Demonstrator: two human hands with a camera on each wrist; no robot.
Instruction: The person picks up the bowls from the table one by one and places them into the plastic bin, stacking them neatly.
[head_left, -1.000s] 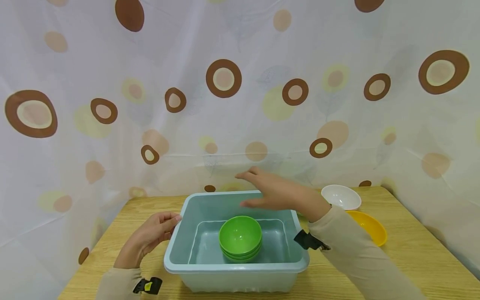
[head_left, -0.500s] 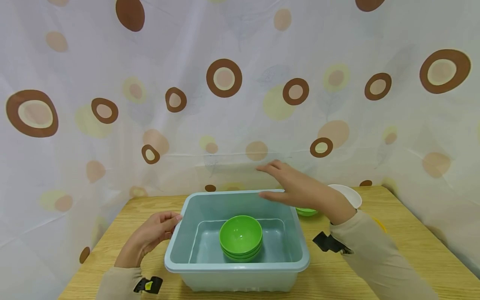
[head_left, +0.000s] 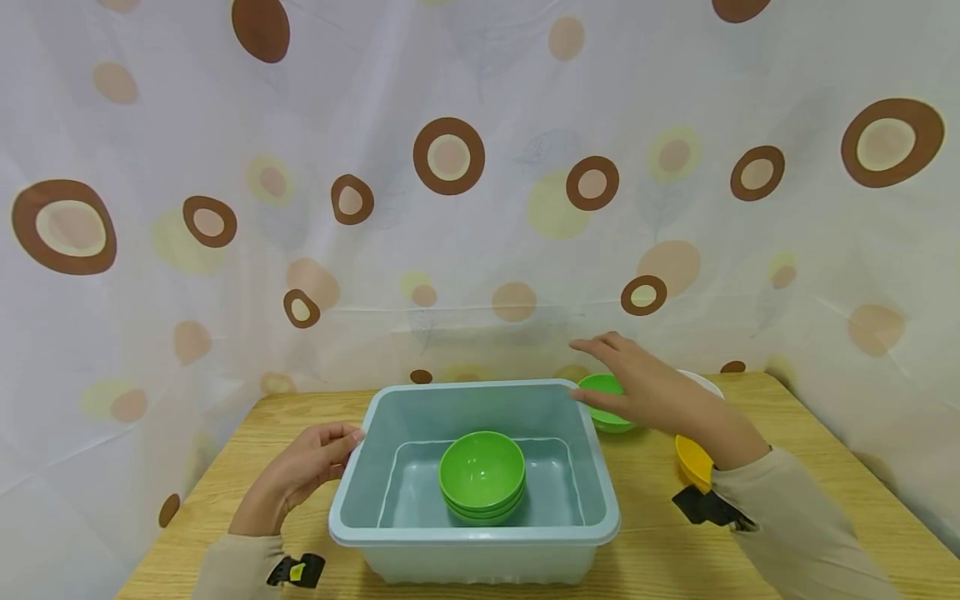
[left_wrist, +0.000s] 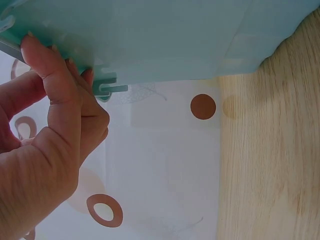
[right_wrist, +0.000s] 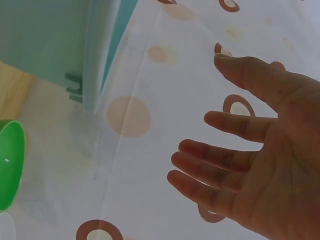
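A light blue-green plastic basin (head_left: 472, 536) stands on the table, with a stack of green bowls (head_left: 482, 477) inside it. At the basin's left side my left hand (head_left: 309, 467) grips the rim between thumb and fingers. The left wrist view shows those fingers (left_wrist: 62, 95) curled up under the rim, against the outer wall. My right hand (head_left: 656, 392) is in the air just right of the basin, its fingers spread and holding nothing. Behind and below it sits another green bowl (head_left: 597, 384), partly covered by the thumb. The right palm (right_wrist: 295, 165) shows bare.
A white bowl (head_left: 703, 382) stands at the back right, mostly hidden by the right hand. Nearer lies a yellow bowl (head_left: 693, 460), partly behind the right wrist. A patterned curtain (head_left: 480, 250) hangs behind the wooden table (head_left: 810, 467).
My right hand has moved rightward from above the basin to beside it, uncovering the green bowl and hiding more of the white one. The left hand, basin and stack have stayed put.
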